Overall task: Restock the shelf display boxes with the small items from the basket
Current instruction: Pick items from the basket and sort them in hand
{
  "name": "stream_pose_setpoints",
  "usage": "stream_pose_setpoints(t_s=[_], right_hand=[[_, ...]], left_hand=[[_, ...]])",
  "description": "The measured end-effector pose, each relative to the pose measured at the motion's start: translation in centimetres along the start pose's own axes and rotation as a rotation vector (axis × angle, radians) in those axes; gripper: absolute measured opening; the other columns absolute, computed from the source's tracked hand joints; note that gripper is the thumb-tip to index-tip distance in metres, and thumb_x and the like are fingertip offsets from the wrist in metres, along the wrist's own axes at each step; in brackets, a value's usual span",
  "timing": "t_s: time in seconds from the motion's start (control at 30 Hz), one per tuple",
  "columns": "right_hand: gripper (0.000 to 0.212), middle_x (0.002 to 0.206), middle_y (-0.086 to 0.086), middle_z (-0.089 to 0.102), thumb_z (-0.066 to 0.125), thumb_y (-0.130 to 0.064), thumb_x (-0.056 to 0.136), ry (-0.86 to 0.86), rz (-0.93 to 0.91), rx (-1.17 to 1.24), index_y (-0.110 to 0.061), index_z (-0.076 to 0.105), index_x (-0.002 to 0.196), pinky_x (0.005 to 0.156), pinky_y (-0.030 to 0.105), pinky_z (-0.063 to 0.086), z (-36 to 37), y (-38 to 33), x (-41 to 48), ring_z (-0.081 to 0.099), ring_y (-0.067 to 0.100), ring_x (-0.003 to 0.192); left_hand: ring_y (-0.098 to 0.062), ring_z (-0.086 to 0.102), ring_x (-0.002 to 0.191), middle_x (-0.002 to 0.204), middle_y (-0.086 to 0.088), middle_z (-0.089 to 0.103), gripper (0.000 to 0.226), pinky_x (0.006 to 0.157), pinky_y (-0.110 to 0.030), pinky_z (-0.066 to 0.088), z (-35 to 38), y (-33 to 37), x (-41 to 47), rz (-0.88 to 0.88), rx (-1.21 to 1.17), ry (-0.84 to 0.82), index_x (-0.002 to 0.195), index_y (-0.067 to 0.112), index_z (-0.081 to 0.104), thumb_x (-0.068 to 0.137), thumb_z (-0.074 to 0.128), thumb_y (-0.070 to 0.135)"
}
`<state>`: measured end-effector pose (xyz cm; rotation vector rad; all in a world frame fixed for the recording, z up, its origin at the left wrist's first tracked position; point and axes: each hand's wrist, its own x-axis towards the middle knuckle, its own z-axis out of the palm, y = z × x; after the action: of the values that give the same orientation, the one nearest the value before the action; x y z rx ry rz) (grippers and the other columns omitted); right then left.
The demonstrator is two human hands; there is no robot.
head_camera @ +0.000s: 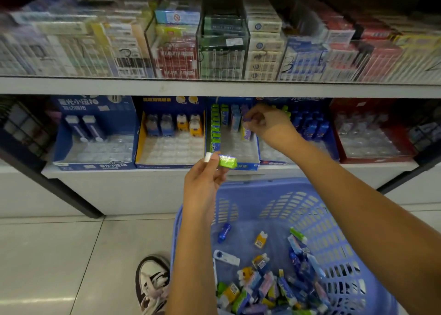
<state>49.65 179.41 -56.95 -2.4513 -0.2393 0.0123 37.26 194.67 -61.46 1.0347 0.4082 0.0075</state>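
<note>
My left hand (205, 183) pinches a green-wrapped eraser (226, 161) with a white end, held in front of the lower shelf's edge. My right hand (267, 123) reaches into the middle blue display box (256, 152) and pinches a small purple eraser (248, 119) above the purple row at the box's right side. Green, blue and purple erasers stand in rows at the back of that box. Below, a blue plastic basket (317, 209) holds several loose small items in green, blue, yellow and purple wrappers.
Other display boxes line the lower shelf: a blue one (95, 133) at left, a yellow-edged one (170, 133), a blue one (307, 126) behind my right wrist, a red one (372, 133). Clear bins of packs fill the upper shelf (214, 87). My shoe (152, 283) rests on the tiled floor.
</note>
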Motion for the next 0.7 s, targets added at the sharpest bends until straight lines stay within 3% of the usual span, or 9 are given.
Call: stream_pose_setpoints(t_s=[0.07, 0.17, 0.27, 0.4, 0.47, 0.57, 0.63, 0.7], right_hand=[[0.013, 0.093, 0.009, 0.065, 0.063, -0.013, 0.089, -0.072, 0.002, 0.296, -0.019, 0.062, 0.100, 0.071, 0.031, 0.052, 0.2, 0.0, -2.7, 0.062, 0.017, 0.069], [0.039, 0.108, -0.012, 0.062, 0.063, -0.005, 0.087, -0.192, -0.184, 0.390, -0.040, 0.062, 0.105, 0.077, 0.018, 0.053, 0.2, 0.2, -7.4, 0.066, 0.006, 0.085], [0.032, 0.111, -0.007, 0.064, 0.067, -0.003, 0.084, -0.151, -0.315, 0.347, -0.025, 0.069, 0.108, 0.086, 0.017, 0.051, 0.4, 0.2, -9.8, 0.065, 0.005, 0.095], [0.023, 0.096, -0.005, 0.069, 0.072, -0.014, 0.080, -0.005, -0.343, 0.291, -0.017, 0.073, 0.103, 0.082, 0.019, 0.054, -0.2, 0.0, -9.7, 0.066, 0.004, 0.088], [0.024, 0.092, -0.004, 0.067, 0.072, -0.019, 0.080, 0.089, -0.285, 0.272, -0.017, 0.072, 0.105, 0.081, 0.025, 0.055, -0.6, 0.0, -8.4, 0.066, 0.009, 0.084], [0.023, 0.092, 0.000, 0.066, 0.067, -0.018, 0.086, 0.186, -0.202, 0.171, -0.017, 0.070, 0.108, 0.079, 0.027, 0.054, -0.9, 0.0, -4.9, 0.066, 0.016, 0.081], [0.022, 0.096, 0.007, 0.070, 0.066, -0.014, 0.086, 0.184, -0.168, 0.161, -0.010, 0.069, 0.108, 0.080, 0.022, 0.052, -0.5, -0.5, -2.0, 0.067, 0.019, 0.084], [0.022, 0.100, 0.011, 0.070, 0.066, -0.009, 0.086, 0.156, -0.122, 0.173, -0.003, 0.067, 0.107, 0.075, 0.005, 0.044, 0.3, -1.3, 0.7, 0.062, 0.012, 0.084]], left_hand=[[-0.012, 0.070, 0.076, 0.081, 0.000, 0.072, 0.008, 0.065, -0.018, 0.053, 0.2, -0.1, -0.1, 0.021, -0.035, -0.006, 0.087, 0.015, 0.070, 0.088, 0.066, 0.022], [-0.013, 0.068, 0.070, 0.076, -0.003, 0.071, 0.011, 0.062, -0.019, 0.054, 0.6, -0.3, -0.2, -0.011, -0.088, -0.005, 0.093, 0.009, 0.068, 0.086, 0.068, 0.018], [-0.011, 0.064, 0.060, 0.068, -0.003, 0.068, 0.010, 0.057, -0.019, 0.053, 1.1, -0.6, -0.3, -0.053, -0.063, -0.036, 0.090, 0.008, 0.069, 0.087, 0.067, 0.018], [-0.014, 0.066, 0.062, 0.070, -0.006, 0.070, 0.024, 0.059, -0.020, 0.054, 2.0, -1.0, -0.4, -0.044, 0.017, -0.065, 0.090, 0.006, 0.070, 0.090, 0.062, 0.029], [-0.014, 0.069, 0.078, 0.084, -0.003, 0.073, 0.027, 0.068, -0.017, 0.053, 2.7, -1.2, -0.2, 0.080, 0.252, -0.055, 0.096, 0.012, 0.070, 0.094, 0.055, 0.034], [-0.009, 0.055, 0.113, 0.123, 0.005, 0.059, 0.035, 0.083, -0.003, 0.040, 3.0, -1.7, 0.4, 0.366, 0.854, -0.103, 0.127, 0.018, 0.057, 0.097, 0.050, 0.035], [-0.014, 0.034, 0.135, 0.146, 0.001, 0.040, 0.045, 0.103, -0.016, 0.031, 2.7, -2.2, 1.1, 0.441, 1.168, -0.152, 0.140, 0.015, 0.043, 0.097, 0.049, 0.030], [-0.016, 0.014, 0.145, 0.155, -0.001, 0.025, 0.054, 0.113, -0.023, 0.018, 2.4, -2.8, 1.4, 0.439, 1.336, -0.186, 0.146, 0.012, 0.032, 0.098, 0.049, 0.026]])
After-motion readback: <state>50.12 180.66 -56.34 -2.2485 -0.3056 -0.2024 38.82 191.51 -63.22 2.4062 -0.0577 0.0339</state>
